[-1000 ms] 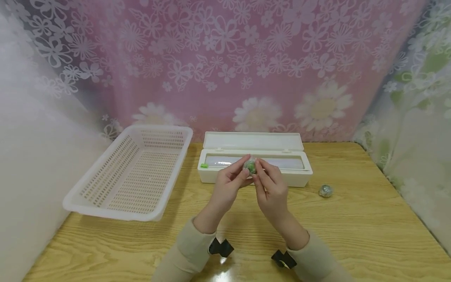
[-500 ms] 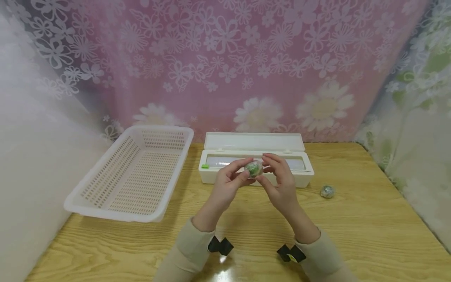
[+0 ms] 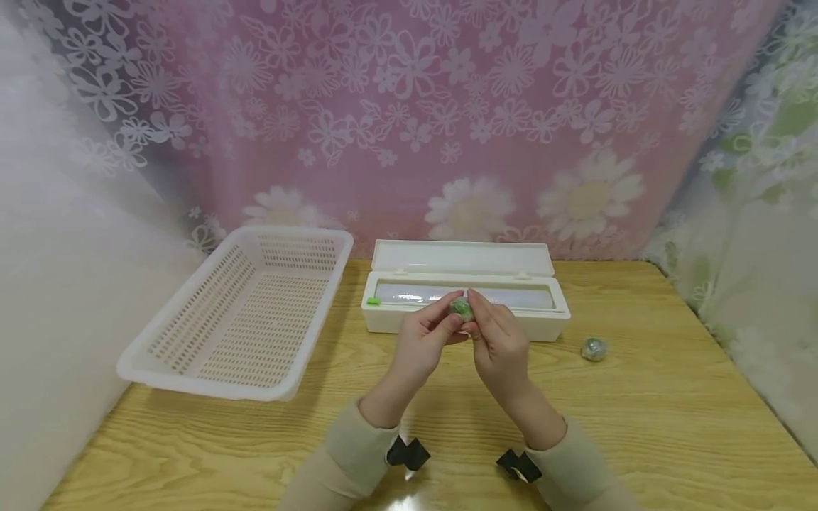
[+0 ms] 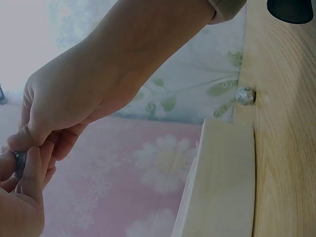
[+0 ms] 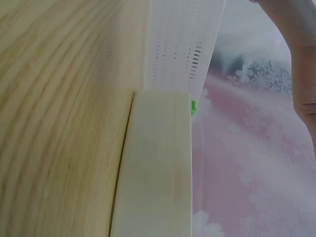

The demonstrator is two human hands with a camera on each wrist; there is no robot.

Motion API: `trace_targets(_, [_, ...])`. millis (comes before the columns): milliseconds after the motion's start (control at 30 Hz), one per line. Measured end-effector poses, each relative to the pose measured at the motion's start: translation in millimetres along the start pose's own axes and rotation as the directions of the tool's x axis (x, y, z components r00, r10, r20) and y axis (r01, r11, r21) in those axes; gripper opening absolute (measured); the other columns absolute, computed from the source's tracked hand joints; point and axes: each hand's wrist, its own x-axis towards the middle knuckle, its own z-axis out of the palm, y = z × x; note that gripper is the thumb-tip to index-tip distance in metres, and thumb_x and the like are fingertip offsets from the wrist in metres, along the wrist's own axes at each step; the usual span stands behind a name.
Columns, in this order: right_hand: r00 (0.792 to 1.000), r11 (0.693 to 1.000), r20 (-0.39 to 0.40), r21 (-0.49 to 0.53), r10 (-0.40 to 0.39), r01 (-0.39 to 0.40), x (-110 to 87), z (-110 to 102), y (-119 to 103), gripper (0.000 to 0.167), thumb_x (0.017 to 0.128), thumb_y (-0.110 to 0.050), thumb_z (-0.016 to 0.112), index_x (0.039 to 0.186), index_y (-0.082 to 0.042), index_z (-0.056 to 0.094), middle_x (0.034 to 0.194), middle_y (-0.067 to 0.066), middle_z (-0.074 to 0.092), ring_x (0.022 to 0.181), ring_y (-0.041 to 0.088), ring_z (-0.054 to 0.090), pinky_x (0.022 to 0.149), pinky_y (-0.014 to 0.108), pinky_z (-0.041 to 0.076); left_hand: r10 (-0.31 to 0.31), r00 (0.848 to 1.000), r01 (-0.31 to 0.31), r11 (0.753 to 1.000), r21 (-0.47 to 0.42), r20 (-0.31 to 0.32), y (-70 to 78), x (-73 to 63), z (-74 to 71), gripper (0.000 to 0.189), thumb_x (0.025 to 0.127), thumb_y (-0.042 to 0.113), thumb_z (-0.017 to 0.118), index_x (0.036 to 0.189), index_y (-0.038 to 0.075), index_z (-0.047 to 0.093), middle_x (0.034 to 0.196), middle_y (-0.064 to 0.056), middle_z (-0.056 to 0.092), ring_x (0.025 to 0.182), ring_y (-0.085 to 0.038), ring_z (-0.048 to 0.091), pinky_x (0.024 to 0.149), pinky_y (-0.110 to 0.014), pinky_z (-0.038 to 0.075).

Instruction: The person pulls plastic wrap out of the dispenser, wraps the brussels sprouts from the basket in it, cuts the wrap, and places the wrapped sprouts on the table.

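A small round green thing (image 3: 461,308) in clear plastic film is held between both hands, just in front of an open white cling film box (image 3: 537,326). My left hand (image 3: 418,341) grips it from the left with thumb and fingers. From the right, my right hand (image 3: 503,348) pinches the film at its side. In the left wrist view, the right hand (image 4: 64,108) and left fingers (image 4: 32,173) meet around the wrapped thing (image 4: 19,163), which is mostly covered. A second film-wrapped ball (image 3: 594,348) lies on the table to the right.
Inside the box lies a film roll (image 3: 517,297), its lid (image 3: 463,257) raised at the back and a green slider (image 3: 373,301) at its left end. A white slotted basket (image 3: 322,319) stands to the left on the wooden table (image 3: 664,397). A flowered curtain (image 3: 383,142) hangs behind.
The right hand spread away from the wrapped green thing half a second ago, and its fingers are now back together on it. The left hand has kept its grip.
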Motion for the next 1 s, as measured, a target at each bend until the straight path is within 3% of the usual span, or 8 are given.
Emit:
trace_targets(133, [1.0, 1.0, -0.008, 0.01, -0.021, 0.021, 2.4, 0, -2, 0.04, 0.091, -0.026, 0.047, 0.104, 0.01, 0.06, 0.096, 0.018, 0.063, 0.063, 0.026, 0.056, 0.055, 0.032, 0.047, 0.022, 1.0, -0.022, 1.0, 0.01, 0.013, 0.2, 0.4, -2.1, 0.046, 0.085, 0.021, 0.052, 0.118, -0.012, 0.048, 0.096, -0.025, 0.058, 0.078, -0.008, 0.06, 0.069, -0.033, 0.051])
trace_targets(267, [0.997, 0.984, 0.071, 0.174, 0.023, -0.035, 5.8, -4, -2, 0.044, 0.091, -0.028, 0.045, 0.112, 0.009, 0.056, 0.091, 0.018, 0.062, 0.07, 0.023, 0.052, 0.06, 0.027, 0.044, 0.037, 0.998, -0.038, 0.999, 0.023, 0.04, 2.9, 1.3, -7.5, 0.058, 0.084, 0.036, 0.05, 0.117, -0.012, 0.048, 0.097, -0.02, 0.059, 0.079, -0.009, 0.059, 0.068, -0.032, 0.052])
trace_targets(433, [0.96, 0.897, 0.187, 0.356, 0.207, -0.263, 5.6, -10, -3, 0.042, 0.09, -0.027, 0.046, 0.122, -0.002, 0.052, 0.089, 0.009, 0.057, 0.075, 0.013, 0.045, 0.062, 0.019, 0.038, -0.022, 0.999, 0.023, 0.999, -0.029, 0.048, 5.9, 2.6, -11.4, 0.062, 0.084, 0.037, 0.049, 0.125, -0.009, 0.042, 0.095, -0.009, 0.056, 0.082, -0.01, 0.057, 0.069, -0.029, 0.051])
trace_targets(567, [0.937, 0.842, 0.222, 0.419, 0.269, -0.341, 3.8, -10, -4, 0.044, 0.088, -0.024, 0.049, 0.122, 0.003, 0.05, 0.109, 0.002, 0.059, 0.08, 0.01, 0.047, 0.067, 0.016, 0.041, -0.038, 0.996, 0.04, 0.999, -0.016, 0.08, 6.6, 1.8, -10.4, 0.06, 0.086, 0.031, 0.05, 0.131, -0.007, 0.035, 0.107, -0.02, 0.053, 0.085, -0.01, 0.056, 0.073, -0.033, 0.05])
trace_targets(633, [0.947, 0.853, 0.208, 0.417, 0.245, -0.312, 2.8, -9, -3, 0.045, 0.088, -0.024, 0.049, 0.119, 0.008, 0.05, 0.116, 0.004, 0.056, 0.08, 0.011, 0.048, 0.067, 0.016, 0.042, -0.012, 0.996, 0.009, 0.999, 0.031, 0.084, 6.4, 1.0, -8.5, 0.058, 0.087, 0.027, 0.05, 0.131, -0.006, 0.034, 0.113, -0.024, 0.05, 0.084, -0.011, 0.057, 0.074, -0.039, 0.05])
trace_targets(767, [0.987, 0.944, 0.099, 0.296, 0.123, -0.147, 1.7, -5, -3, 0.043, 0.09, -0.024, 0.049, 0.108, 0.015, 0.054, 0.109, 0.016, 0.059, 0.071, 0.017, 0.049, 0.058, 0.019, 0.039, 0.093, 0.994, -0.101, 0.985, 0.142, 0.06, 4.9, 0.2, -2.9, 0.047, 0.089, 0.019, 0.048, 0.126, -0.009, 0.041, 0.109, -0.026, 0.053, 0.082, -0.016, 0.059, 0.07, -0.042, 0.05])
trace_targets(833, [0.998, 0.973, 0.035, 0.221, 0.061, -0.067, 1.5, -2, -2, 0.042, 0.091, -0.023, 0.049, 0.104, 0.016, 0.056, 0.102, 0.022, 0.06, 0.067, 0.021, 0.05, 0.056, 0.023, 0.04, 0.14, 0.989, -0.145, 0.974, 0.172, 0.046, 3.8, 0.0, -0.1, 0.041, 0.09, 0.014, 0.047, 0.122, -0.011, 0.045, 0.102, -0.027, 0.055, 0.08, -0.016, 0.059, 0.068, -0.04, 0.051])
trace_targets(1000, [0.999, 0.992, -0.048, 0.125, -0.023, 0.029, -0.1, 2, -5, 0.036, 0.091, -0.019, 0.049, 0.104, 0.013, 0.059, 0.097, 0.022, 0.062, 0.067, 0.028, 0.055, 0.06, 0.029, 0.046, 0.187, 0.982, -0.188, 0.973, 0.137, 0.02, 1.4, -1.8, 2.7, 0.033, 0.089, 0.005, 0.048, 0.116, -0.014, 0.047, 0.089, -0.03, 0.056, 0.075, -0.008, 0.058, 0.067, -0.032, 0.052])
